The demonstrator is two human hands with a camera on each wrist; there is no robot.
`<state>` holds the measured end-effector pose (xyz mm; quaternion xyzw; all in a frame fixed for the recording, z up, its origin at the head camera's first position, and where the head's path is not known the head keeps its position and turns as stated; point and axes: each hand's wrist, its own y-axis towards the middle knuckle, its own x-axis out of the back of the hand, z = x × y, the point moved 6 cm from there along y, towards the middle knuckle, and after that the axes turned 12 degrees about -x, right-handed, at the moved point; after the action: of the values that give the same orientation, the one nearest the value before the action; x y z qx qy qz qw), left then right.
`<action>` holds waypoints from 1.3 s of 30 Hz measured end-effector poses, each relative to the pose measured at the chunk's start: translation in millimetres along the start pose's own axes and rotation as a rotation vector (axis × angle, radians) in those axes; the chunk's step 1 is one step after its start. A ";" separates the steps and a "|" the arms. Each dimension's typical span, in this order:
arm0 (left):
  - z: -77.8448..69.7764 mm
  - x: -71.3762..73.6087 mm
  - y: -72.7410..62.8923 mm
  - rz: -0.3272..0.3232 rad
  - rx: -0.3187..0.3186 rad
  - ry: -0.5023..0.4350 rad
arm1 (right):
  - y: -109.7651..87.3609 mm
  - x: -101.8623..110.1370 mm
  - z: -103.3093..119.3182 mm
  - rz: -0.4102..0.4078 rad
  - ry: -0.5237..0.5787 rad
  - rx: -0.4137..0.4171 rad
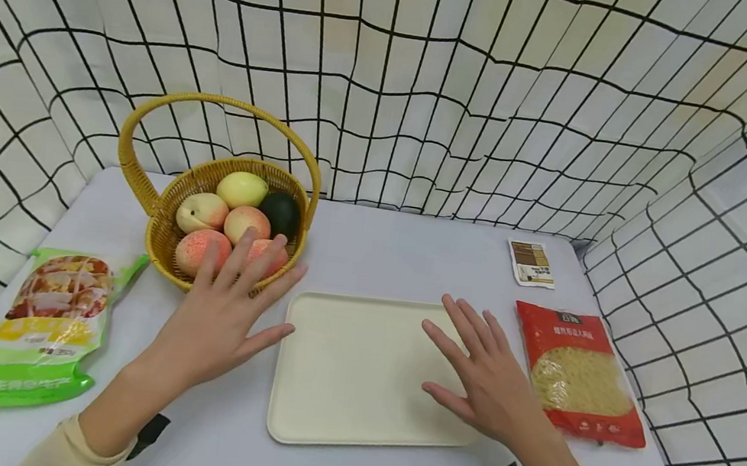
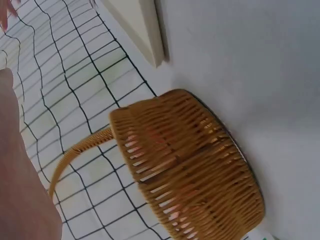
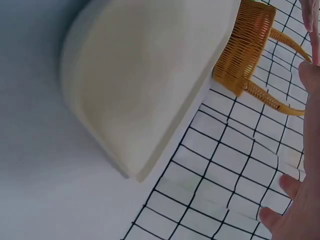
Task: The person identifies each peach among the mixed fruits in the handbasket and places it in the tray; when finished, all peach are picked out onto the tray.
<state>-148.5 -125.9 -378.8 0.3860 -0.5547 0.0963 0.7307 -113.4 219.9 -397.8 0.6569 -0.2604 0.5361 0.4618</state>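
item: left hand (image 1: 220, 315), fingers straight and spread, holding nothing; it hovers at the near rim of the basket (image 1: 160, 247), fingertips over the front peaches (image 1: 203, 250).

item: right hand (image 1: 491, 377), flat and spread too, empty; it lies over the right part of the tray (image 1: 342, 383), and whether it touches the surface cannot be told.

item: tray, cream, shallow, with nothing in it, between the two hands. looks stiff and light; the raised lip at either short edge would give a grip.

item: basket, woven wicker, just beyond the left fingertips, its arched handle (image 1: 144, 122) rising behind. judged rigid but light; best taken by the handle or under the rim.

item: fruit in the basket: several peaches, a pale yellow-green fruit (image 1: 242, 189) and a dark avocado (image 1: 280, 212) at the back. round and probably smooth, apt to roll; if real, they bruise under pressure, so cup one from above with a loose hold.

item: green food packet (image 1: 41, 326), left of the left wrist.

item: red noodle packet (image 1: 579, 373), beside the right hand; soft wrapper, contents probably brittle.

item: small brown sachet (image 1: 531, 263), beyond it.
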 end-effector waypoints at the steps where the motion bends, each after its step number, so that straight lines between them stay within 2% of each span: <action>1: 4.7 -2.4 0.0 0.009 0.019 -0.016 | -5.5 -2.8 -4.4 0.021 -0.005 -0.028; 8: 38.1 -19.8 2.1 0.077 0.140 -0.147 | -41.9 -23.1 -34.1 0.190 -0.035 -0.244; 14: 57.3 -36.1 3.2 0.169 0.184 -0.204 | -63.3 -38.9 -46.5 0.252 -0.041 -0.315; 20: 72.8 -50.4 3.2 0.229 0.209 -0.240 | -72.0 -45.8 -51.6 0.273 -0.027 -0.370; 26: 79.1 -58.5 2.7 0.260 0.209 -0.268 | -76.1 -49.2 -54.6 0.300 -0.028 -0.392; 39: 79.1 -57.0 16.5 0.252 0.151 -0.287 | -81.9 -54.5 -52.9 0.308 -0.046 -0.395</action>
<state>-236.9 -151.3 -414.9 0.3773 -0.6883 0.1722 0.5952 -85.1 294.3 -476.2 0.5185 -0.4675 0.5238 0.4880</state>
